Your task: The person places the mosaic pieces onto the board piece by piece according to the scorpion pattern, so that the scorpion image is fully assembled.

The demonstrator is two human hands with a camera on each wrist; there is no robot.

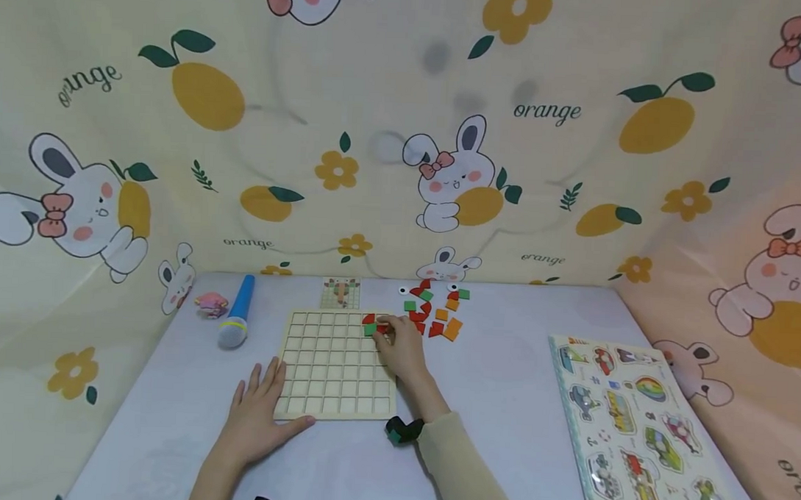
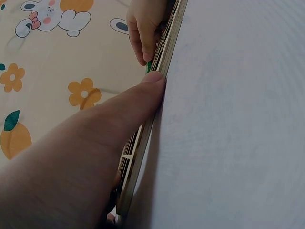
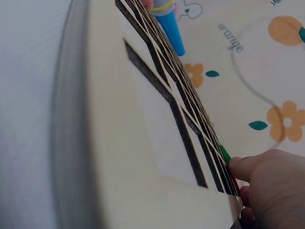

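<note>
A pale wooden grid board (image 1: 337, 366) lies on the white table. My left hand (image 1: 257, 414) rests with fingers spread along its left edge, the thumb at the near edge. In the left wrist view that thumb (image 2: 128, 102) lies against the board's side. At the far right corner, my right hand (image 1: 405, 349) pinches a red tile (image 1: 381, 329) low over the grid; its fingers partly hide the tile. Beside it a green tile (image 1: 370, 329) and a red quarter-round tile (image 1: 369, 319) sit in cells. The right wrist view shows the thumb (image 3: 245, 164) by the green tile (image 3: 225, 153).
Loose red, green and orange tiles (image 1: 441, 315) lie beyond the board's right corner. A patterned card (image 1: 341, 293) is behind it. A blue toy microphone (image 1: 242, 307) and a pink toy (image 1: 211, 304) stand left; a picture puzzle board (image 1: 623, 412) lies right.
</note>
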